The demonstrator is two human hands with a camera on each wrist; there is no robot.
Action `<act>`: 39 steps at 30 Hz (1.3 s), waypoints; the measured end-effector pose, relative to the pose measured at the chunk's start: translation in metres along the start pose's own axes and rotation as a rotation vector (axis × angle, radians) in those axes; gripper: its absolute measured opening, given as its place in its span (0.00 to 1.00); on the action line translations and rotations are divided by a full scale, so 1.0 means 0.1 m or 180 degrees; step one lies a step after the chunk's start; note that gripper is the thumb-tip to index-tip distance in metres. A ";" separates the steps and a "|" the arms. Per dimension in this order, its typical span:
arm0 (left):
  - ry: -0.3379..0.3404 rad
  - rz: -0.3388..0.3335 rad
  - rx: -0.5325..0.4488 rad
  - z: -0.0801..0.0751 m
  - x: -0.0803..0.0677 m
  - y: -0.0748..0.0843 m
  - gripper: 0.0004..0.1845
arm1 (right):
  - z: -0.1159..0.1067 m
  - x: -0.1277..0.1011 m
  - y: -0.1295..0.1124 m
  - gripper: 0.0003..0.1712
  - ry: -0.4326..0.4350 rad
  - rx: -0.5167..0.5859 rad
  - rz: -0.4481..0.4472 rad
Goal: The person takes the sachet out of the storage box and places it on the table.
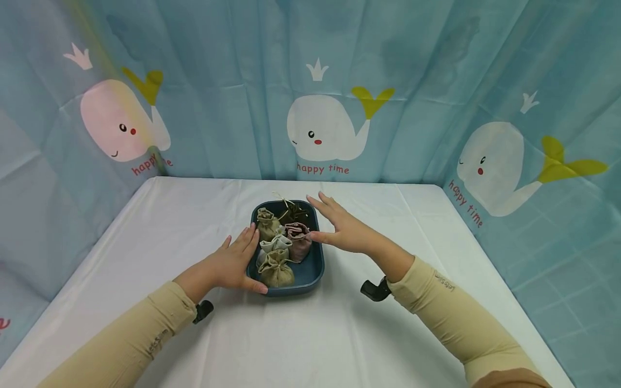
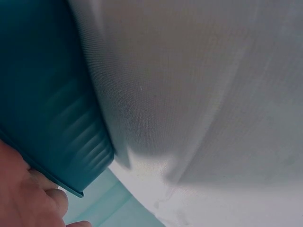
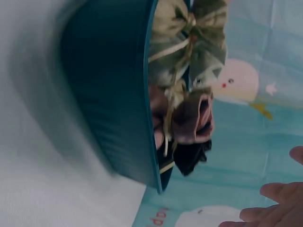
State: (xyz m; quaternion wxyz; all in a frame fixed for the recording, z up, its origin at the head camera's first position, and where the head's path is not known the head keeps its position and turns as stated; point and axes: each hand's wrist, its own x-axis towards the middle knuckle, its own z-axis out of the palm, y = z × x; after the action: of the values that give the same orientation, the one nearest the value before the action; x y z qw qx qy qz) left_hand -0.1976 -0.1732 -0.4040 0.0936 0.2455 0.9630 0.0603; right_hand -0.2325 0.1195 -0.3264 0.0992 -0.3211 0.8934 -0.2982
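Note:
A dark blue-green plastic basin sits mid-table, holding several small drawstring cloth pouches. Two olive pouches and a pale grey one lie along its left side. On the right is a mauve pouch, with a dark pouch behind it. My left hand rests along the basin's left rim, fingers extended; its fingertips show beside the rim in the left wrist view. Spread fingers mark my right hand, which hovers by the right rim and stands apart from it in the right wrist view.
White cloth covers the table. Blue curtains printed with whales enclose it at the back and both sides. A black wrist mount juts below the right sleeve, and another below the left.

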 end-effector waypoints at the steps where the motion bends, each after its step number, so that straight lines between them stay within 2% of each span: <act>1: 0.0000 0.0004 0.0010 0.00 0.00 0.00 0.73 | 0.02 0.01 -0.02 0.47 -0.0011 0.0034 -0.0023; 7: 0.0001 0.0012 0.0013 -0.01 0.03 0.00 0.73 | 0.14 0.08 -0.11 0.45 -0.0008 0.0090 -0.0246; 10: -0.0021 -0.0005 0.0006 -0.01 0.05 0.00 0.74 | 0.21 0.12 -0.11 0.41 0.0018 0.0117 -0.0397; 15: -0.0031 -0.0014 0.0009 0.00 0.06 0.00 0.74 | 0.34 0.18 -0.13 0.32 0.0024 0.0378 -0.0658; 18: -0.0025 -0.0010 0.0026 -0.01 0.06 0.00 0.75 | 0.40 0.21 -0.15 0.28 -0.0050 0.0486 -0.0701; 26: -0.0012 0.0003 -0.0011 -0.05 0.03 0.01 0.74 | 0.51 0.27 -0.23 0.23 -0.0240 0.0297 -0.0714; 33: 0.0019 0.0010 0.0032 0.01 0.01 0.00 0.74 | 0.63 0.31 -0.26 0.16 -0.0278 0.0006 -0.0890; 39: 0.0034 0.0033 -0.0014 0.03 -0.01 0.01 0.73 | 0.70 0.32 -0.27 0.14 -0.0396 -0.0060 -0.0852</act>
State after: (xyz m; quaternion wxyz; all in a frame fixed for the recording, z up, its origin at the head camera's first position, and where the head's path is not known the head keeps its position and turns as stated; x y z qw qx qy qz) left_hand -0.1958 -0.1729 -0.4063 0.0886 0.2500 0.9620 0.0643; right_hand -0.2179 0.0501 -0.3658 0.1107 -0.4561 0.8375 -0.2799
